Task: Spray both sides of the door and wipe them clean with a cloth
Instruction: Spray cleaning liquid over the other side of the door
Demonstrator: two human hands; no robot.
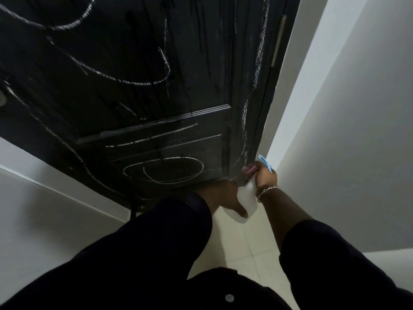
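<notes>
The black panelled door (134, 74) fills the upper left, covered in white chalk loops and wet drip streaks. At its lower right corner my right hand (266, 177), with a chain bracelet on the wrist, grips the neck of a white spray bottle (248, 191) under its light-blue trigger head, which points at the door's edge. My left hand (228, 195) reaches across from a dark sleeve and wraps round the bottle's lower body. No cloth is visible.
White walls (346, 130) close in on the right and on the lower left (44, 209). Pale floor tiles (250, 253) run between my arms. A metal hinge (278, 41) sits on the door's right edge and a handle (2, 98) at the far left.
</notes>
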